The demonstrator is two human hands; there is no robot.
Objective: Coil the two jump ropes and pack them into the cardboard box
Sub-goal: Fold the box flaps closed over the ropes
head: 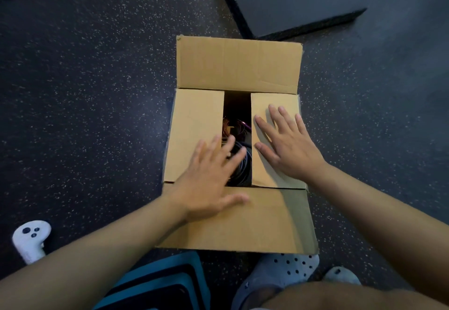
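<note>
In the head view, a cardboard box (238, 144) sits on dark speckled flooring (85, 91) at the centre of the frame. Its far flap stands open toward the top of the frame, its near flap lies open toward the bottom, and the two side flaps are folded inward with a dark gap between them. Through that gap the coiled jump ropes (237, 149) show inside the box: orange loops higher up, dark and purple loops lower down.

The left hand (209, 181) lies flat with fingers spread over the left side flap, its fingertips reaching across the gap; it is slightly blurred. The right hand (289, 142) presses flat on the right side flap, fingers straight and splayed.

At the lower left of the frame a white controller (30, 239) rests on the floor. At the bottom right, grey perforated clogs (286, 271) show just beside the box's near flap.
</note>
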